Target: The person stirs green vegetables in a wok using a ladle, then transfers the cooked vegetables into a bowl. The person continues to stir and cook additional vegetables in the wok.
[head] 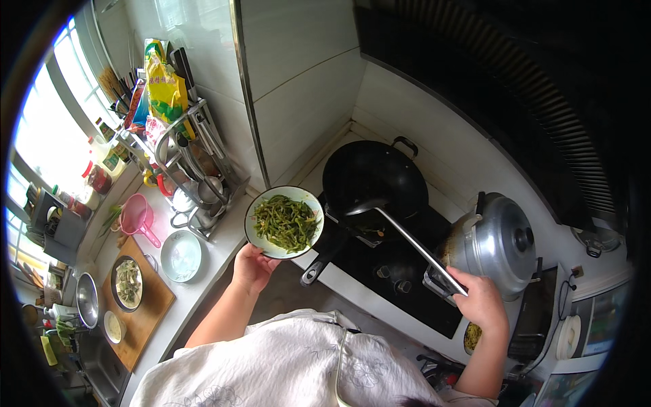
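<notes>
My left hand (pixel 254 269) grips the near edge of a dark-rimmed white plate (pixel 250 231), which is heaped with cooked green vegetable strips (pixel 286 224). The plate is held up left of the stove. My right hand (pixel 480 297) is closed around the metal handle of a ladle or cooking spatula (pixel 412 241). Its head rests in or just over a black wok (pixel 374 168) on the rear burner; I cannot tell whether it touches. A few green and orange scraps show low in the wok. The wok's long handle (pixel 323 262) points toward me.
Right of the wok stands a large aluminium pot (pixel 501 244) with a lid. On the left counter are an empty pale plate (pixel 181 256), a pink strainer (pixel 137 216), and a cutting board (pixel 152 300) bearing a bowl of food (pixel 128 285). A utensil rack (pixel 198 152) backs the counter.
</notes>
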Tool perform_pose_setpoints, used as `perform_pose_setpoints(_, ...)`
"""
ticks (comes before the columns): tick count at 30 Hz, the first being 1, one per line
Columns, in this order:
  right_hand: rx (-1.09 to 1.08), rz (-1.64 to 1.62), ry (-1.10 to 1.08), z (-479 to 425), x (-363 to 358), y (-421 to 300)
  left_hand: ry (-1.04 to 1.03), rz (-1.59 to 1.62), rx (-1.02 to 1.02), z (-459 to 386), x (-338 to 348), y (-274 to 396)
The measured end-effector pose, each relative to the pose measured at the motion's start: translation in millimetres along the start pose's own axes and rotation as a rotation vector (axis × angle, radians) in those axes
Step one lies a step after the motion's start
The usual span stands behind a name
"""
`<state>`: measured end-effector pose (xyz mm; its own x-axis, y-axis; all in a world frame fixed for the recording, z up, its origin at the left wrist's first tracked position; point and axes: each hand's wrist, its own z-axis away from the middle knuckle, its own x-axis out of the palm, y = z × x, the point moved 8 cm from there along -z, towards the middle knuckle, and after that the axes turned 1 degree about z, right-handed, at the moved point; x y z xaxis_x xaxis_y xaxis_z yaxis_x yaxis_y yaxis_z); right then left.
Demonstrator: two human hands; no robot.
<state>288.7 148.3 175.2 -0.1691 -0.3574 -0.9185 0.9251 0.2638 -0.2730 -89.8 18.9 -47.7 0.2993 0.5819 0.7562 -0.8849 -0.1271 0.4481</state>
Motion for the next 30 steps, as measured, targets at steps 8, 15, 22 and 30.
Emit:
perform_pose_setpoints(8,-0.097,-0.188,0.118,-52,54,9,-0.029,-0.020,-0.011,-3,2,-9)
perform_pose_setpoints(15,-0.029,0.041,0.028,-29,21,16,-0.084,-0.011,-0.066,2,8,-24)
perform_pose_setpoints(22,0.002,0.118,0.077,-6,-17,26,-0.087,-0.004,-0.124,2,12,-39)
perform_pose_setpoints(30,0.185,-0.172,-0.110,-22,36,62,-0.079,0.047,-0.191,6,23,-53)
